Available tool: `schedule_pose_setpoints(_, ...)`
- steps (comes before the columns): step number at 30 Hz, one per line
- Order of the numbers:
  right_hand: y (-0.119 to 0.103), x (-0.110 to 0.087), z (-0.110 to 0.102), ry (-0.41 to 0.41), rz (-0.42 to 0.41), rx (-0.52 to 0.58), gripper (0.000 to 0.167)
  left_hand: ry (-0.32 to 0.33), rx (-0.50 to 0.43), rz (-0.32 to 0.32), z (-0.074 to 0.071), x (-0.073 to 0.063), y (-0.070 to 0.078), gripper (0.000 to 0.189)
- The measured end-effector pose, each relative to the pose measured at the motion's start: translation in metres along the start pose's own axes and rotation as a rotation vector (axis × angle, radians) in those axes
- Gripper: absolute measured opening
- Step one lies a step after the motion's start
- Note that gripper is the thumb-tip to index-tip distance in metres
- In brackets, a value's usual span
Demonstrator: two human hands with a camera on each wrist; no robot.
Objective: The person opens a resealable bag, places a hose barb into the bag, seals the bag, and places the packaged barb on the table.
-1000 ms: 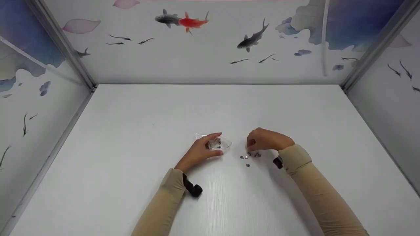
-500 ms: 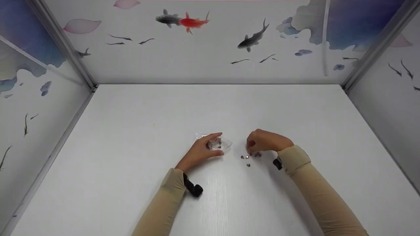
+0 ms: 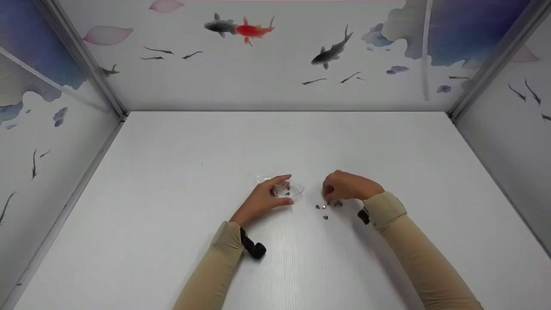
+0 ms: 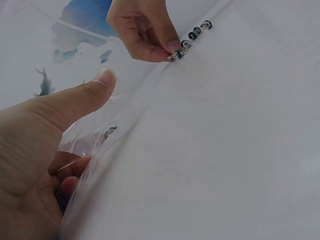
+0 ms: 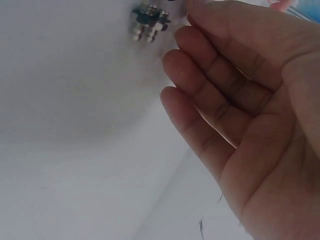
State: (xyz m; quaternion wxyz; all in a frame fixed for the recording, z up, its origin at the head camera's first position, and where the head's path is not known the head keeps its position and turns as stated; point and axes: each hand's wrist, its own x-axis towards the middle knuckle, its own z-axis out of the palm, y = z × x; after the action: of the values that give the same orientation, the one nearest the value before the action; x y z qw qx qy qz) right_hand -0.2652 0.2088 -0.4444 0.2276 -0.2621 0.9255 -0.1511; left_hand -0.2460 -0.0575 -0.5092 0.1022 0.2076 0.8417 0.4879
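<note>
My left hand (image 3: 259,199) curls its thumb and fingers around a clear plastic bag (image 4: 82,132), whose mouth gapes toward the right. Inside it lie small metal fittings (image 3: 288,193). To the right of the bag, my right hand (image 3: 351,184) is low at the tabletop. Seen from the left wrist, its thumb and index fingertip pinch a small silver fitting (image 4: 172,57) at the end of a loose row. More silver fittings with dark rings (image 5: 149,19) stand by those fingers in the right wrist view; their exact kind is too small to tell.
A white table (image 3: 172,150) carries everything. One fitting (image 3: 325,217) lies a little nearer to me than the others. Printed panels (image 3: 275,77) with fish enclose the back and both sides. Black wrist cameras (image 3: 257,250) sit on the sleeves.
My right hand has shifted very slightly to the left and down, staying over the fittings. The left hand and the bag have hardly moved.
</note>
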Motion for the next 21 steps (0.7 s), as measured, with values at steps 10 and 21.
schedule_pose_setpoints(10, -0.0006, 0.0009, 0.0006, 0.0, 0.037, -0.008, 0.005, 0.001, -0.008, 0.007, 0.0003, 0.0001, 0.0001, 0.071)
schedule_pose_setpoints(21, -0.0032, 0.0014, -0.0074, 0.057, -0.055, 0.011, 0.009, 0.004, -0.013, 0.024, -0.0001, 0.0002, -0.0005, 0.072)
